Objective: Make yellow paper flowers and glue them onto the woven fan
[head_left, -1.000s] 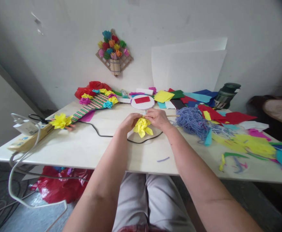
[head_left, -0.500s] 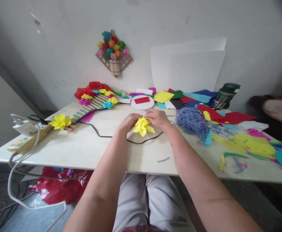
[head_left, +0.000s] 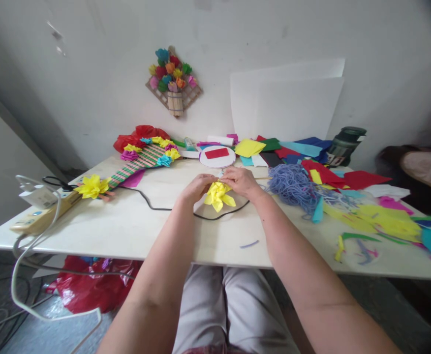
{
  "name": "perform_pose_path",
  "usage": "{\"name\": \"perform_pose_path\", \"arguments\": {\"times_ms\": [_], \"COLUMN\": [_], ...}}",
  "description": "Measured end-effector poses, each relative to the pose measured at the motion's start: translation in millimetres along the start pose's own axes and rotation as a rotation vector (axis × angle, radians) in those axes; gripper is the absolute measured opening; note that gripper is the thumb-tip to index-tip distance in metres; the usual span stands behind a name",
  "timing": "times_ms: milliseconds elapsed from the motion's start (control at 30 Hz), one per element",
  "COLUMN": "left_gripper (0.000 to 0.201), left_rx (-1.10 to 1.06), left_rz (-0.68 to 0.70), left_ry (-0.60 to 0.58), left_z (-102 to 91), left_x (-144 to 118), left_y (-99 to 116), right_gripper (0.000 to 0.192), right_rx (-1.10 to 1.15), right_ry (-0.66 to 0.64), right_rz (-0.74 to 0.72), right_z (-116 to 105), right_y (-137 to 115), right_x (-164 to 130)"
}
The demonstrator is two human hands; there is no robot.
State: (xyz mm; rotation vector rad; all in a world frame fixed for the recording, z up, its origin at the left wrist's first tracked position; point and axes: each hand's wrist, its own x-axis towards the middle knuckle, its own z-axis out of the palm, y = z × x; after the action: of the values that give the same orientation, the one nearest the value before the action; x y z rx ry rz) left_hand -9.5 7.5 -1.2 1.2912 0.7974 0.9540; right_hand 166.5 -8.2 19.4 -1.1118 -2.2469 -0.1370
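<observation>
A yellow paper flower (head_left: 219, 196) is held between my two hands above the middle of the table, its petals pointing down towards me. My left hand (head_left: 200, 187) is closed on the flower's left side near its base. From the right, my right hand (head_left: 242, 180) pinches the base with thumb and fingers. A thin wooden stick (head_left: 262, 178) shows just right of my right hand; whether it joins the flower is hidden. Behind the hands lies a white oval disc (head_left: 217, 162) with a red rectangle on it.
A woven, flower-trimmed piece (head_left: 141, 162) lies at left, near another yellow flower (head_left: 93, 186) and a power strip (head_left: 46, 211). Tangled blue-purple yarn (head_left: 292, 187), coloured paper scraps (head_left: 388, 221) and a dark bottle (head_left: 346, 146) occupy the right. A black cord (head_left: 156, 208) crosses the table.
The yellow flower has turned slightly in my fingers and its petals hang lower. Both hands stay in nearly the same place.
</observation>
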Motion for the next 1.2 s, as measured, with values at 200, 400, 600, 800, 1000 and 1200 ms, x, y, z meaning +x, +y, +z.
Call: {"name": "perform_pose_path", "arguments": {"times_ms": [200, 400, 600, 800, 1000, 1200], "left_gripper": [0.016, 0.013, 0.011, 0.013, 0.014, 0.016], "left_rx": [-0.078, -0.100, -0.114, -0.135, -0.043, 0.021], "left_rz": [-0.019, -0.053, -0.067, -0.123, -0.059, 0.000], "left_ry": [0.019, 0.011, -0.022, -0.031, -0.042, -0.026], "left_z": [-0.6, -1.5, -4.0, -5.5, -6.5, -1.9], "left_x": [4, 5, 6, 7, 7, 2], "left_y": [-4, -5, -6, -8, -10, -3], "right_gripper": [0.024, 0.025, 0.022, 0.022, 0.017, 0.018], "right_rx": [-0.151, -0.202, -0.129, -0.076, -0.054, -0.076], "right_ry": [-0.009, -0.019, 0.002, -0.025, -0.087, -0.135], "right_rz": [-0.055, -0.097, -0.061, 0.010, 0.120, 0.144], "right_z": [-4, -7, -5, -4, -10, -12], "right_y": [-7, -13, -11, -10, -14, -16], "right_x": [-1, -2, -1, -1, 0, 2]}}
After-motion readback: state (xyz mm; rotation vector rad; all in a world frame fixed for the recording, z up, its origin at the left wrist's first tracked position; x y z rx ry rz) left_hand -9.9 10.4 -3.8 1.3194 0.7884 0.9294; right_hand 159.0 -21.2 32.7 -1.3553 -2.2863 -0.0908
